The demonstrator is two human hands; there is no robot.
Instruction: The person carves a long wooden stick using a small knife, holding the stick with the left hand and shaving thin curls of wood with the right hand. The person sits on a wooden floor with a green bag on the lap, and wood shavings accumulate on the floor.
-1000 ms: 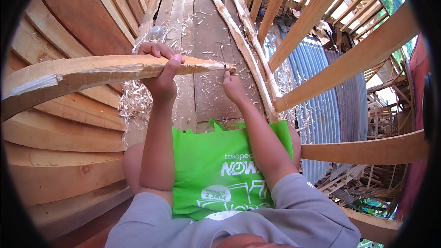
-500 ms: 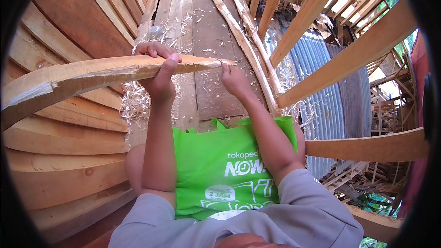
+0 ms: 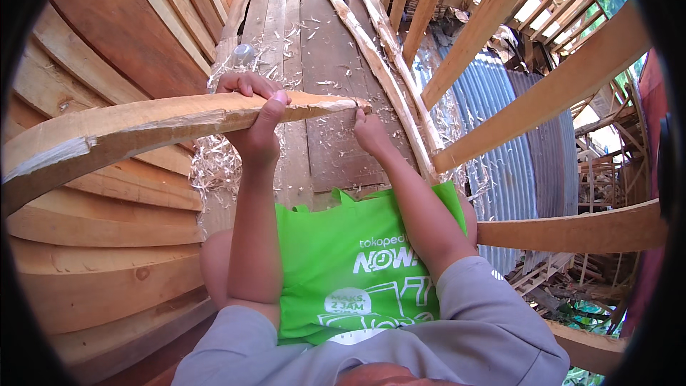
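Observation:
A long strip of pale wood (image 3: 179,118) with a rough, splintered edge runs from the far left to a tapered end right of centre. My left hand (image 3: 259,125) is closed around it, thumb on the near side and fingers over the top. At the tapered tip, my right hand (image 3: 373,136) is closed with its fingers curled and touching or nearly touching the wood. A small dark bit shows there, but what these fingers hold is hidden. Below the wood, a green cloth bag (image 3: 307,243) lies across my lap.
Curly wood shavings (image 3: 218,164) litter the plank floor (image 3: 325,50), near a small clear cup (image 3: 243,53). Board walling (image 3: 107,275) rises on the left. Two rough poles (image 3: 368,50) lie ahead. Slanted timbers (image 3: 550,86) and corrugated metal sheets (image 3: 493,121) are on the right.
The view has shifted slightly. My right hand and the wood's tapered end sit slightly lower in the picture; both hands keep their places on the strip.

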